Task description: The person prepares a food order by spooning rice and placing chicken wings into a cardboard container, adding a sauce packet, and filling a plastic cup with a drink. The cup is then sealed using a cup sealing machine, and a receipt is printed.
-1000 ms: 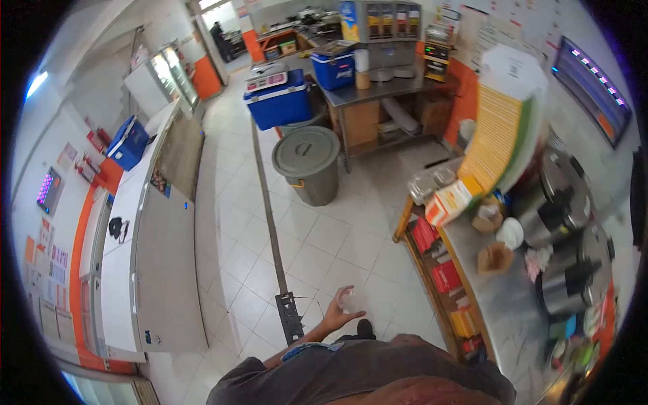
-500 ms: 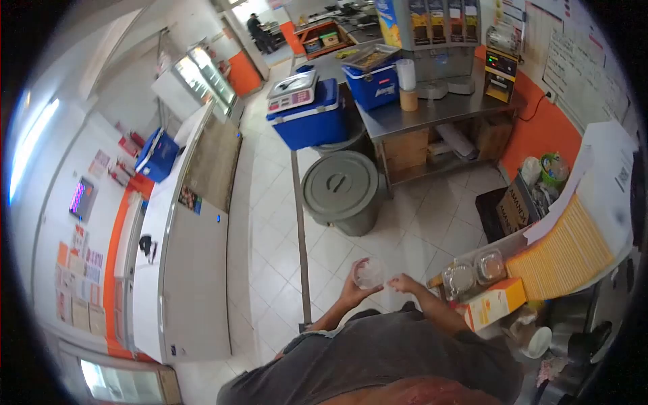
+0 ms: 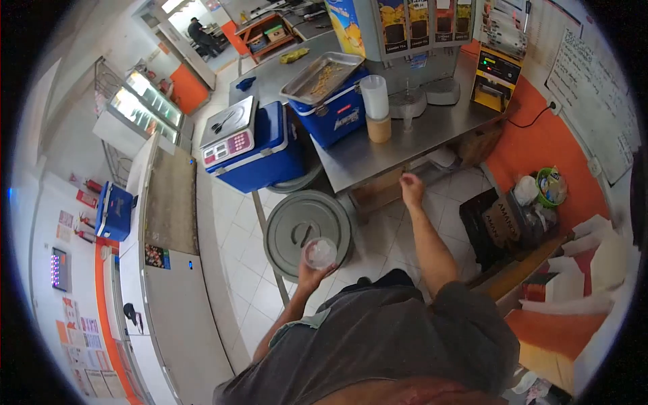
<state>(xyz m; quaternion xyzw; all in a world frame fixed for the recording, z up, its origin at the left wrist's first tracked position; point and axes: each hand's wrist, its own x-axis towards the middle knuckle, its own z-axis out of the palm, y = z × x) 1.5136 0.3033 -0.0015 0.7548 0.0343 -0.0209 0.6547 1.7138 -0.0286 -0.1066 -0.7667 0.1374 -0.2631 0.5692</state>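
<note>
My left hand [image 3: 312, 275] is wrapped round a clear plastic cup [image 3: 320, 252], which overlaps the grey lidded bin [image 3: 287, 226] in this view. Its open round top faces up towards me. Farther forward, my right hand [image 3: 412, 190] reaches out at the front edge of the steel counter [image 3: 432, 128], its fingers curled together; I cannot tell what they hold. On the counter beyond that hand stand a tall stack of cups [image 3: 375, 98] and a small clear cup [image 3: 408, 116] below the drink dispenser [image 3: 418, 30].
Left of the counter, a scale [image 3: 229, 131] sits on a blue cooler [image 3: 260, 155]. A metal tray [image 3: 322, 77] rests on another blue cooler [image 3: 331, 121]. Cardboard boxes [image 3: 503, 219] stand at the right wall. A person [image 3: 202, 37] is in the far room.
My view has moved closer to the counter. The right hand has left the cup's side and stretched forward to the counter edge. The left hand still holds the cup, now over the bin in view.
</note>
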